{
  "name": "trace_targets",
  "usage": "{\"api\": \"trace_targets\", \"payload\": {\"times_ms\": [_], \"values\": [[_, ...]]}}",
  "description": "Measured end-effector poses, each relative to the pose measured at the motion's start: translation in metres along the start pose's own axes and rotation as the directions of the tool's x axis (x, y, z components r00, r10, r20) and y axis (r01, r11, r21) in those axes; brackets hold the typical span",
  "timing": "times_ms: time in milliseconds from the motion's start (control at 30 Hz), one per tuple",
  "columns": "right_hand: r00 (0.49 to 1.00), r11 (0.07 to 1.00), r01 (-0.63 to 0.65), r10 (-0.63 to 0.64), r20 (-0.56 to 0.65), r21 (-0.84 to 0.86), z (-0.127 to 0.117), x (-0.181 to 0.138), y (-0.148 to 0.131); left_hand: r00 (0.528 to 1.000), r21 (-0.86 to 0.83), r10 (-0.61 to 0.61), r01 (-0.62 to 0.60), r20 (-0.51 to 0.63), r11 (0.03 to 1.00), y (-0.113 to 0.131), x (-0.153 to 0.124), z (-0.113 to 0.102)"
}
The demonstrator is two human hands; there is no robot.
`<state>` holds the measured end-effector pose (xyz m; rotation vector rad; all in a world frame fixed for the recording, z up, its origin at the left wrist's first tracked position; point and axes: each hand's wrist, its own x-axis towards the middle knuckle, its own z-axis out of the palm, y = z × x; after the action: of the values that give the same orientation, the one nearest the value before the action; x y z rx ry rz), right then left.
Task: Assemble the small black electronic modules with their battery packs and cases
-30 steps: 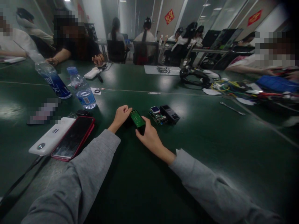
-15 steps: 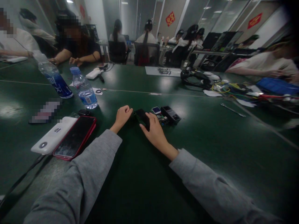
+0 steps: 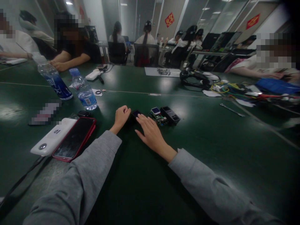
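Head view shows the two hands apart over a dark green counter (image 3: pixel 225 150). A small black device (image 3: pixel 135 113) sits between them, partly covered by the right hand (image 3: pixel 151 132), whose fingers stretch out flat over it; whether they press on it I cannot tell. The left hand (image 3: pixel 122 117) is curled just beside the device, and whether it grips anything cannot be told. Right of the device lies a green circuit board (image 3: pixel 159 118) with a little screen, beside a black case (image 3: pixel 170 115).
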<state>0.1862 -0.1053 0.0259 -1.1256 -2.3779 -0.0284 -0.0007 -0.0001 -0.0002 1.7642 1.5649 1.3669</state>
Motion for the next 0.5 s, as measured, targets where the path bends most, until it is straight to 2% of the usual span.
{"api": "trace_targets", "payload": {"times_ms": [100, 233, 333, 400, 500], "values": [[1.0, 1.0, 0.004, -0.004, 0.017, 0.031, 0.002, -0.001, -0.005, 1.0, -0.016, -0.023, 0.023, -0.02, 1.0, 0.0, 0.0, 0.0], [0.984, 0.978, -0.174, 0.176, -0.006, 0.113, 0.009, -0.003, 0.003, 0.999, -0.02, -0.034, 0.033, -0.009, 0.999, 0.001, 0.0, -0.001], [0.976, 0.954, -0.219, 0.219, 0.024, 0.205, 0.012, -0.004, 0.008, 1.0, -0.007, -0.022, 0.022, -0.013, 1.0, 0.001, 0.0, -0.001], [0.976, 0.952, -0.199, 0.215, -0.046, 0.232, 0.007, -0.003, 0.007, 1.0, -0.027, -0.022, 0.022, -0.001, 0.999, 0.0, 0.0, 0.0], [0.94, 0.96, -0.159, 0.219, -0.26, 0.232, -0.008, -0.001, 0.005, 0.999, -0.064, -0.036, 0.037, 0.014, 0.997, -0.002, 0.0, 0.001]]}}
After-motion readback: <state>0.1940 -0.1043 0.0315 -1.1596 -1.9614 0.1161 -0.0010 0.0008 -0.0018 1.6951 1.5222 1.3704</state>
